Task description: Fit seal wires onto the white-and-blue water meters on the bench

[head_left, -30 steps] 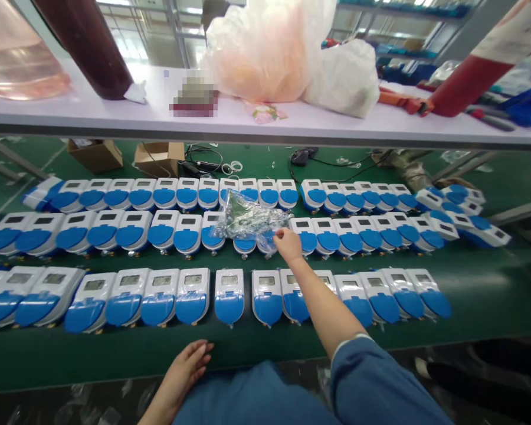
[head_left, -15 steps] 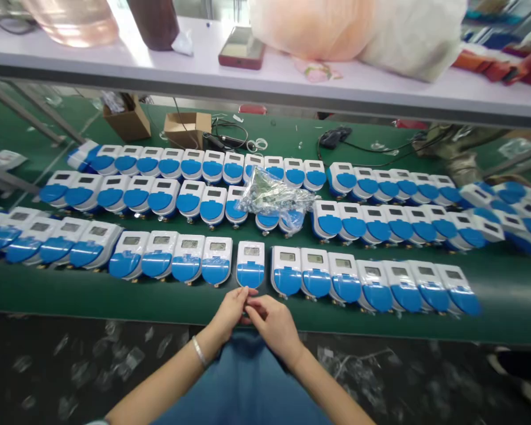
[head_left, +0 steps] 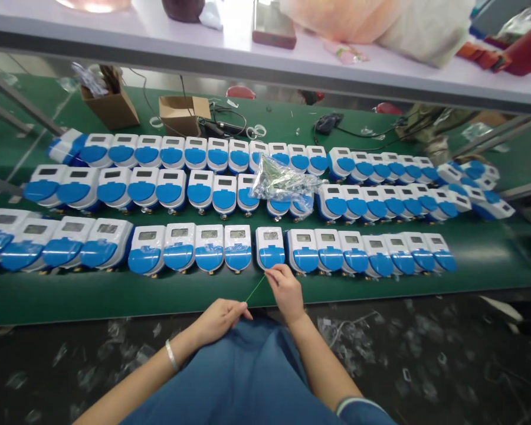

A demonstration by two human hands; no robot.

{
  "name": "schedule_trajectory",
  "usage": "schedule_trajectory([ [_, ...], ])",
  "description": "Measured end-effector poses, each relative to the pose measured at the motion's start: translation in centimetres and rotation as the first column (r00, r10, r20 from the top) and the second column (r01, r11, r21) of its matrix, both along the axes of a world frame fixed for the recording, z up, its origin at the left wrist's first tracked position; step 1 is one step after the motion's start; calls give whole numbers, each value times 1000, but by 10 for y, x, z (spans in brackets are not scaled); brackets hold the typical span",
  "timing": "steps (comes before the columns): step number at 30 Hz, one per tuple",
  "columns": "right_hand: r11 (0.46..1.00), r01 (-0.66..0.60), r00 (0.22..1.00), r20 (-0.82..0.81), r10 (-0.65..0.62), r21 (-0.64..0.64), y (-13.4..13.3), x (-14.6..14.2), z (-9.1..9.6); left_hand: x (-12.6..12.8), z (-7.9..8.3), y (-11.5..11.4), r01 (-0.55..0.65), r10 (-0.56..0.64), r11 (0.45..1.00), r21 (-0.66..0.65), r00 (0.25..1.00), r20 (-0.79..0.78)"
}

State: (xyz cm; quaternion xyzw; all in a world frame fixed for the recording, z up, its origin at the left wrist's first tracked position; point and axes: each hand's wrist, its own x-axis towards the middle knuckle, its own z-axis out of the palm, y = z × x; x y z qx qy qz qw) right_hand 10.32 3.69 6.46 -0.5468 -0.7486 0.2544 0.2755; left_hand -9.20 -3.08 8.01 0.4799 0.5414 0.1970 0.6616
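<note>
A thin green wire (head_left: pixel 255 289) stretches at a slant between my two hands. My left hand (head_left: pixel 225 319), low at the table's front edge, pinches its lower end. The upper end is in the pinched fingers of my right hand (head_left: pixel 284 289), right at the lower front of a white meter with a blue cover (head_left: pixel 271 248) and a small display. Whether the wire passes through the meter there is hidden by my fingers. Close by on the left stands another such meter (head_left: pixel 238 248), and on the right one more (head_left: pixel 302 251).
Several rows of like meters (head_left: pixel 147 152) cover the green table (head_left: pixel 203 292). A clear plastic bag (head_left: pixel 285 180) lies across the middle row. Behind are cardboard boxes (head_left: pixel 183 118) and black cables (head_left: pixel 230 121). A white shelf (head_left: pixel 230 50) crosses above. Plastic scraps litter the dark floor.
My hands were together in front of the meter. Now the left has drawn down and left, with the green wire showing between them, and the right is up at the meter. The view has shifted.
</note>
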Motion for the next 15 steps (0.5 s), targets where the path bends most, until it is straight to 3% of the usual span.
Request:
schedule_trajectory([
  [3,953,262,928,-232,-292,-154,0,-13,-10,-9,-25,-9,-95,120,963,-251,989,83],
  [7,842,302,743,-442,-502,-448,-9,-45,-26,-10,-62,-1,-378,460,781,-497,887,47],
  [10,845,298,748,-441,-496,-444,-17,-60,-33,-6,-78,13,-502,623,685,-529,779,68],
  [15,905,258,857,-351,-376,-339,-23,-67,-41,2,-86,30,-592,722,600,-539,691,44],
])
